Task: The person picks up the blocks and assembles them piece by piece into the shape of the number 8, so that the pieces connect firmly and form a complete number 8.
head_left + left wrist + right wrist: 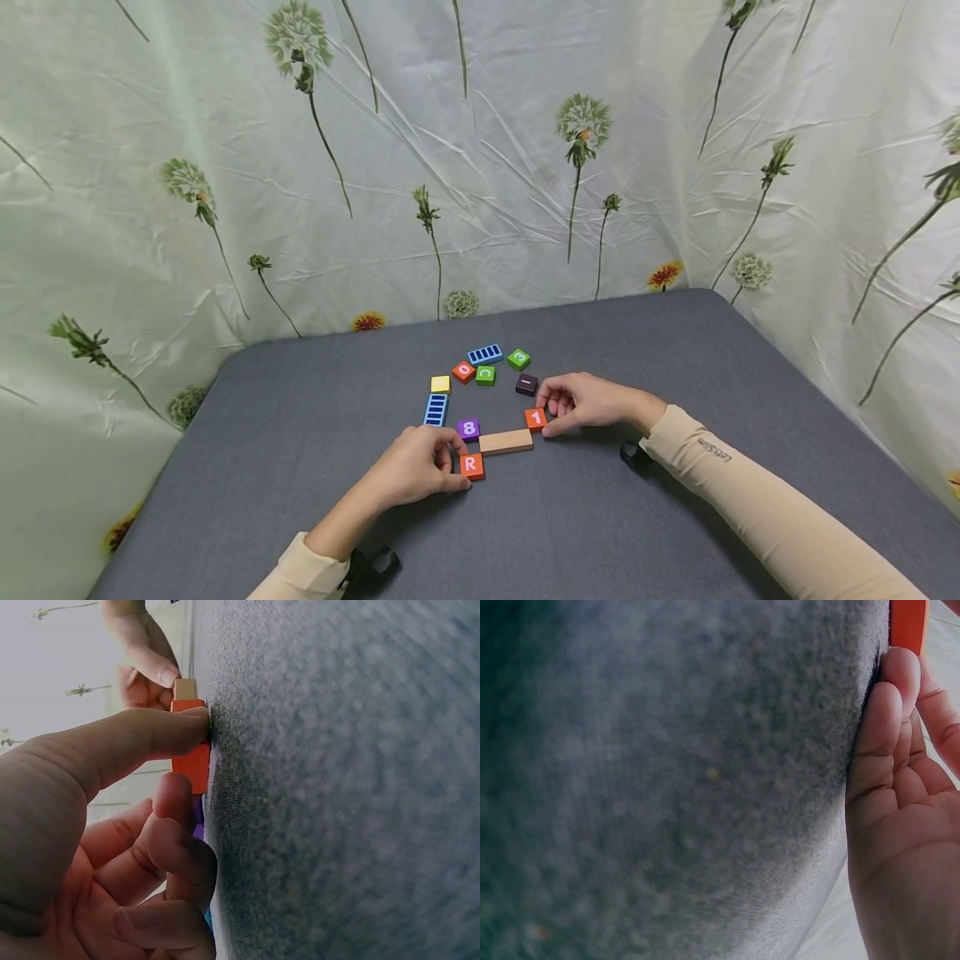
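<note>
My left hand (423,467) pinches an orange letter tile marked R (472,467) between thumb and index finger, flat on the cloth. In the left wrist view the thumb lies across that orange tile (191,761), other fingers curled below. To the right, my right hand (592,404) holds an orange tile marked 1 (535,419), thumb at its near side and fingers at its far side. Only part of this orange tile (908,626) shows in the right wrist view. Between the two tiles lies a plain wooden block (506,442). A purple 8 tile (468,429) sits just beyond R.
Beyond the hands, several pieces form a loose arc: blue barred blocks (436,410), a yellow tile (440,384), an orange O tile (463,372), green tiles (486,375) and a dark tile (527,383). Grey cloth (637,517) covers the table; a flowered curtain (495,167) hangs behind.
</note>
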Demonstrator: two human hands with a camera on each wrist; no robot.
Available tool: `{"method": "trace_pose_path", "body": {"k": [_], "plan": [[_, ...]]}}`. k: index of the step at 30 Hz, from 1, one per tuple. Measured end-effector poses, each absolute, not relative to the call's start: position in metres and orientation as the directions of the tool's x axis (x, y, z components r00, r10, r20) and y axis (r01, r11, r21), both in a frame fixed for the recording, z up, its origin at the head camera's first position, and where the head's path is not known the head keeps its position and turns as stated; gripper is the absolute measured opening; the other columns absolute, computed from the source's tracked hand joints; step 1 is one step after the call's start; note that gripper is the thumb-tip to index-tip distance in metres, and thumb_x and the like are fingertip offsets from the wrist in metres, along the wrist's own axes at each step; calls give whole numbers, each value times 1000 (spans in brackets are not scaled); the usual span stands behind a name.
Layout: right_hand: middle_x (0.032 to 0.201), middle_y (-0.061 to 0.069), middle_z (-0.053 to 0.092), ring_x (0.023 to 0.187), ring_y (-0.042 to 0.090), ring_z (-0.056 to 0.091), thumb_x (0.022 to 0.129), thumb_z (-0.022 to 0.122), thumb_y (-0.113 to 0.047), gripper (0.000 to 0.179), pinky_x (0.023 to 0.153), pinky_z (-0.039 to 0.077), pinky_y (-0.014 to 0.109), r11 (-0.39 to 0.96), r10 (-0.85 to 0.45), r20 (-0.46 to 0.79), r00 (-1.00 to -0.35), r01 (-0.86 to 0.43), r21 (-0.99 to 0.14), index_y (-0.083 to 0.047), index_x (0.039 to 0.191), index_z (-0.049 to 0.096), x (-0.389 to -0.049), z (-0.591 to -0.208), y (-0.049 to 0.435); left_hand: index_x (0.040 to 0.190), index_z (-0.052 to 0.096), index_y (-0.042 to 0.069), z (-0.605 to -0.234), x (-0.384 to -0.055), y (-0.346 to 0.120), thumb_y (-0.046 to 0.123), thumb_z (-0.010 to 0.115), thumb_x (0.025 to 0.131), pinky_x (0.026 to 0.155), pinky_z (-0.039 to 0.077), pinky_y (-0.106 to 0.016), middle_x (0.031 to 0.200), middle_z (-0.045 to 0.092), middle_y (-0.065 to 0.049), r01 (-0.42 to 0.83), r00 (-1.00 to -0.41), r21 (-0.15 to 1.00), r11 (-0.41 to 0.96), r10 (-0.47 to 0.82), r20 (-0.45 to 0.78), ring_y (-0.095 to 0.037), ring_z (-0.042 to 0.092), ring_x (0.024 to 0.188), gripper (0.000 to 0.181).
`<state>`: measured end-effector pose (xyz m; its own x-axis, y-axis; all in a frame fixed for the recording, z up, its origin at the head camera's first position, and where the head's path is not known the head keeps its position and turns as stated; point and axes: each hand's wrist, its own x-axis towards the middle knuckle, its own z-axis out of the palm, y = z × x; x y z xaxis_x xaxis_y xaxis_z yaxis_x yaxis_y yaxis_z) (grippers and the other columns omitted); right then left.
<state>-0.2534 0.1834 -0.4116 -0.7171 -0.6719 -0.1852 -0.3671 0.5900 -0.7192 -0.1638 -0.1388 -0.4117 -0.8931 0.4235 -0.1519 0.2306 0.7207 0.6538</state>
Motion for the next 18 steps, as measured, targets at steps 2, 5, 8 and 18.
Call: {"method": "trace_pose_path", "body": {"k": [2,5,8,18], "plan": [[93,-1,60,82,11,55,90,86,-30,34,72,46,22,588,-673,-184,-716,-368,-721,-11,111,66,-254,-413,184,100,72,15,-412,-164,-139,19,94,82,58,34,-24,68,57,8,230,-893,653,721,424,-154,-8,49,64,30],[93,-1,60,82,11,55,90,86,-30,34,72,45,22,586,-676,-182,-714,-371,-721,-11,111,66,-255,-414,184,100,71,16,-412,-164,-139,19,94,82,58,34,-24,68,57,8,231,-892,653,722,424,-153,-9,50,64,30],[92,-1,60,82,12,55,90,86,-31,34,72,45,22,583,-679,-176,-713,-377,-720,-11,111,67,-255,-415,184,100,71,16,-413,-165,-140,19,94,81,58,34,-25,68,57,8,235,-892,651,722,426,-151,-9,50,64,30],[93,-1,59,82,12,55,91,86,-31,35,71,45,22,583,-678,-177,-713,-375,-721,-11,111,66,-256,-416,184,103,69,16,-413,-165,-141,20,95,81,58,34,-25,70,59,7,223,-888,663,715,430,-165,-10,51,65,34]]}}
